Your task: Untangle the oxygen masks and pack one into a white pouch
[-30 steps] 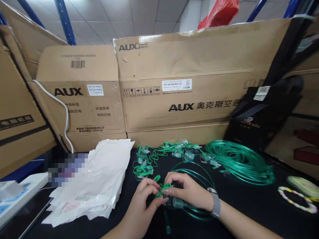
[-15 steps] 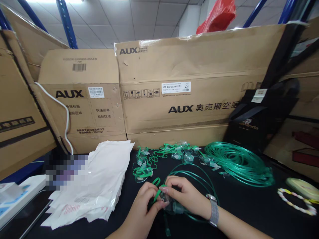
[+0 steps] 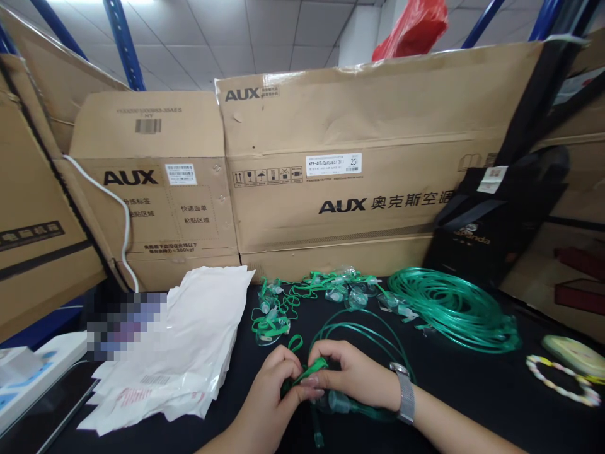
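Observation:
My left hand (image 3: 271,391) and my right hand (image 3: 352,373) meet at the near edge of a black table (image 3: 472,391). Both pinch the same clear plastic mask with a green strap (image 3: 312,369), fingers curled tight round it. A loop of thin green tubing (image 3: 359,331) runs from the mask and lies behind my right hand. A green connector end (image 3: 317,434) hangs below the hands. My right wrist wears a silver watch (image 3: 405,391).
A stack of white plastic bags (image 3: 189,340) lies to the left. More masks with green straps (image 3: 331,291) and a big coil of green tubing (image 3: 454,309) sit behind. Cardboard AUX boxes (image 3: 340,157) wall the back, a black bag (image 3: 501,214) leans right, a beaded bracelet (image 3: 562,378) lies far right.
My fingers have closed tighter together on the mask and strap, and the green strap now pokes up between the two hands. The hands stay in the same spot.

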`<state>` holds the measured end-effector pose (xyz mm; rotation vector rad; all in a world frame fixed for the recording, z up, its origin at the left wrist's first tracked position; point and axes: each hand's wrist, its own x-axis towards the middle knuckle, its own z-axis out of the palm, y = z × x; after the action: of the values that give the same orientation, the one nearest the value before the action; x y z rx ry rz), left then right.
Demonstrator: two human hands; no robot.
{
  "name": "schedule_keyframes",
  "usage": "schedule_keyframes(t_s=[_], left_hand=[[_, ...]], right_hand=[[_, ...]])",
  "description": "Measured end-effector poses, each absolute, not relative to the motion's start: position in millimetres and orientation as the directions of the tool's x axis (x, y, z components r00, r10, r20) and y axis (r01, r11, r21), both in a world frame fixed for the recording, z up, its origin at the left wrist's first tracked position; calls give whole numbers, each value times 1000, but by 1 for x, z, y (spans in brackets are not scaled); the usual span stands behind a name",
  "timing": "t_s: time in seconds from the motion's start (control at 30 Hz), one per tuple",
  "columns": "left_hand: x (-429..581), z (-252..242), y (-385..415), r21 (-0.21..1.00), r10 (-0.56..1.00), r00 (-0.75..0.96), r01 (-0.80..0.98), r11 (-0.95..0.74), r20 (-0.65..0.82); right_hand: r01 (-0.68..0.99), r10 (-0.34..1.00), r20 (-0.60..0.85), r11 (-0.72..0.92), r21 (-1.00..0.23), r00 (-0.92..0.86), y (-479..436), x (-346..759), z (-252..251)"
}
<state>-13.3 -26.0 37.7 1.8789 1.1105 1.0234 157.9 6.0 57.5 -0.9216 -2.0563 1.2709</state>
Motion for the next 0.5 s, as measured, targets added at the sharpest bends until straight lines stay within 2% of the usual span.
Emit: schedule_keyframes(t_s=[0.23, 0.5], left_hand=[[-14, 37, -24, 870, 911, 307, 323, -373, 276], [-14, 43, -22, 898, 912, 334, 281, -339, 239]], right_hand=[[386, 788, 217, 497, -777, -576, 0, 155, 59], [317, 809, 180, 409, -856, -559, 4, 158, 57]])
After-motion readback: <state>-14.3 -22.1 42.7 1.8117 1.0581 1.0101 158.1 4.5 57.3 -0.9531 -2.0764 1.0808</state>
